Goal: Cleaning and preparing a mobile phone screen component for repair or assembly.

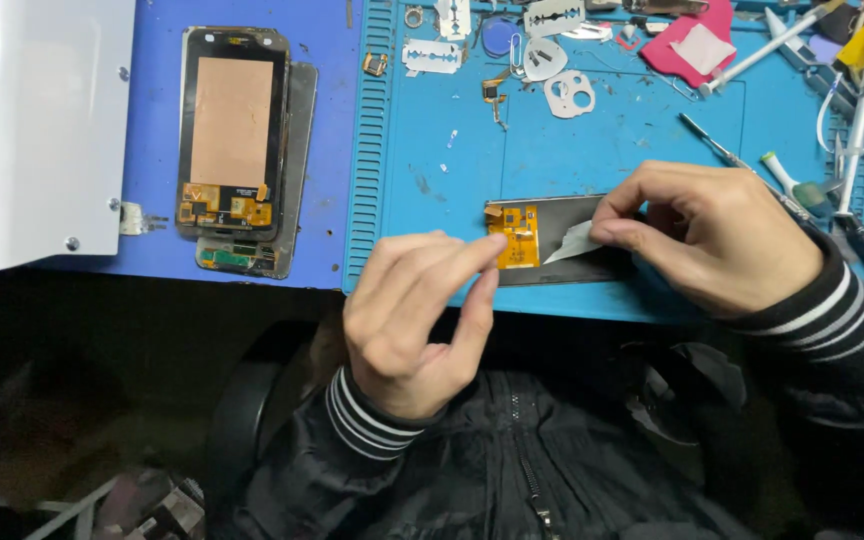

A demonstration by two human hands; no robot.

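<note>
Nearest, left hand (414, 318): fingers loosely curled, forefinger and thumb stretched to the front edge of the display panel (562, 240), pressing rather than clasping; best kept flat on the edge by the orange flex board (518, 236) so the panel cannot lift. Beyond, right hand (714, 238): thumb and forefinger pinched tight on a pale film tab (574, 242) raised off the dark panel; better peeled low and slow, pulled along the surface rather than straight up, well clear of the flex. Panel lying flat at the near edge of the blue work mat (592, 130). Farther left, another phone screen assembly (232, 140) face down. Farthest, razor blades (432, 55), a screwdriver (722, 150) and a pink cloth (692, 45).
</note>
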